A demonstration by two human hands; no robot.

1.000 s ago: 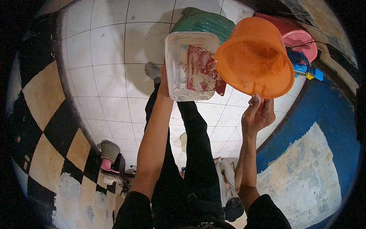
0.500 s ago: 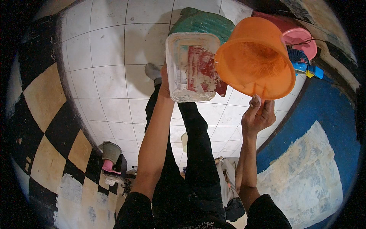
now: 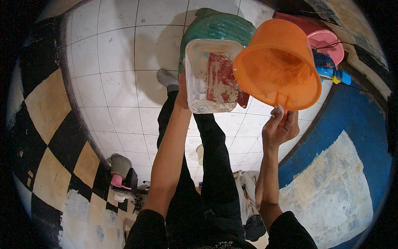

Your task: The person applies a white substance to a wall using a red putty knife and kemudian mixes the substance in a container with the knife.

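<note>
Left hand (image 3: 181,93) gripping clear plastic container (image 3: 209,76) | right hand (image 3: 280,128) gripping tilted orange bucket (image 3: 277,64) | rims touching, above tiled floor (image 3: 112,70)

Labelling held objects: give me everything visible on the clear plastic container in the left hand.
The clear rectangular plastic container looks like thin, cloudy plastic with rounded corners and a raised rim. It is tipped on its side, its open mouth turned toward the camera. Red smears or pieces cling to its inside on the right. The left hand grips its left edge. On its right it meets or overlaps the rim of the orange plastic bucket, held up by the right hand.
</note>
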